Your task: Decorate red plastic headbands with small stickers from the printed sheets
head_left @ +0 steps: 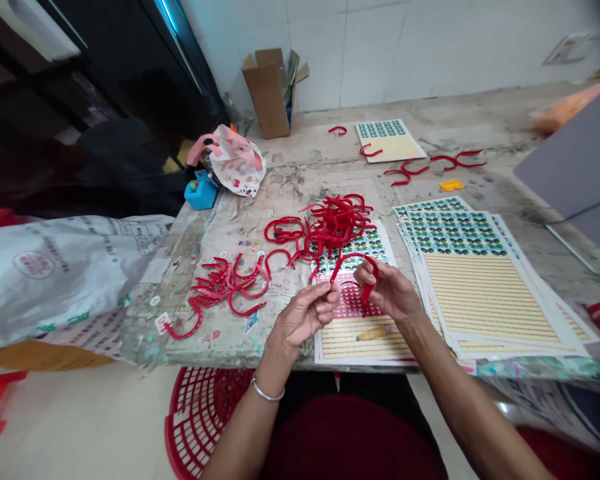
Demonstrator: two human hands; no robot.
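Note:
A thin red headband (pixel 351 256) arches between my two hands above the table. My left hand (pixel 307 312) pinches one end of it between thumb and fingers. The other side is gripped by my right hand (pixel 393 292), whose fingers partly cover it. Below them lie sticker sheets (pixel 343 348) with blue-green, pink dotted and yellow striped areas, and a yellowish stick-like object (pixel 373 333) rests on top. Just beyond is a tangled pile of plain red headbands (pixel 341 223). More headbands (pixel 225 283), seemingly dotted, lie in a heap to the left.
More printed sheets (pixel 475 283) are stacked at the right. Farther back are loose headbands (pixel 405 172), a small yellow object (pixel 451 185) and another sheet (pixel 395 148). A cardboard box (pixel 267 97), patterned bag (pixel 237 163) and blue container (pixel 201 192) stand behind. A red basket (pixel 193 413) sits below the edge.

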